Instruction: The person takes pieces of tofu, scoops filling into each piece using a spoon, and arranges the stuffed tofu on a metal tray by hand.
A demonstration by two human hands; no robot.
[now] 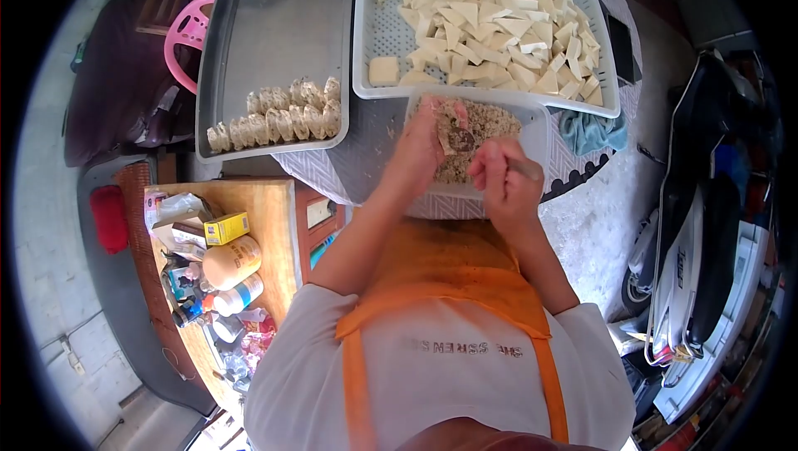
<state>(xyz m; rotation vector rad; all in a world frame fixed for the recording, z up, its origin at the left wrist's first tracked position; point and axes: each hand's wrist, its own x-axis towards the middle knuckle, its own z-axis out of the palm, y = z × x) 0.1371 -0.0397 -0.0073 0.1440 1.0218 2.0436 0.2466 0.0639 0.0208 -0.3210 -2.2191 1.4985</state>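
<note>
Over the left side of a clear tub (539, 131) of crumbly filling (496, 121), my left hand (422, 142) holds a tofu piece (451, 137) with some filling on it. My right hand (504, 170) is closed round the handle of a utensil (524, 170), whose tip is near the tofu piece. Behind the tub, a white perforated basket (613, 77) holds many pale tofu triangles (507, 31) and a square piece (384, 70). To the left, a metal tray (266, 27) carries rows of filled pieces (287, 123).
A pink round-handled object (187, 39) is beside the metal tray. A blue-grey cloth (592, 131) lies right of the tub. On the lower left, a wooden table (278, 218) holds bottles and a yellow box (227, 228). A motorbike (686, 268) stands at right.
</note>
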